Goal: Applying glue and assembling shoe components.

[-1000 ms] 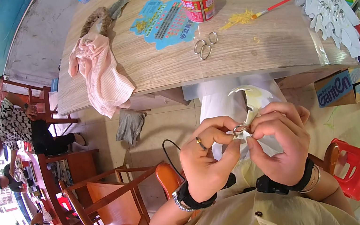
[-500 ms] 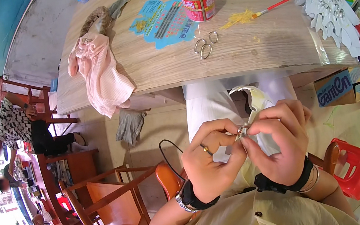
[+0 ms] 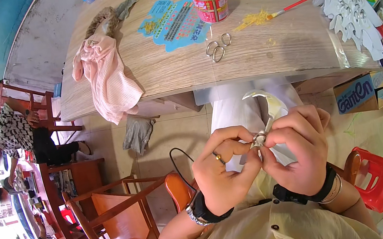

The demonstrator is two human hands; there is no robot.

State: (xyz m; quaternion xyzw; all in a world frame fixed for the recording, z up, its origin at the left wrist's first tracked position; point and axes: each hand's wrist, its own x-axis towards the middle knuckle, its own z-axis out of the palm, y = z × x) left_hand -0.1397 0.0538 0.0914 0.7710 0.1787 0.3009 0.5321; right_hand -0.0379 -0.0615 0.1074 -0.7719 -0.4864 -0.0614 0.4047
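Your hands have hardly moved since a moment ago; they stay low in the middle of the frame. Your left hand (image 3: pixel 223 172) and right hand (image 3: pixel 298 150) both pinch a small metal ring (image 3: pixel 259 137) on a white paper piece (image 3: pixel 270 104), held close so you can see it. More rings (image 3: pixel 216 49) wait on the table (image 3: pixel 281 49) above.

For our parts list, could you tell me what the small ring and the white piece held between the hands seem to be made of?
The small ring, pinched between the left hand and right hand, looks like bright metal: silvery and glinting, like the loose rings on the table. The white piece looks like thin card or stiff plastic: matte, flat and curling. Which one is unclear.
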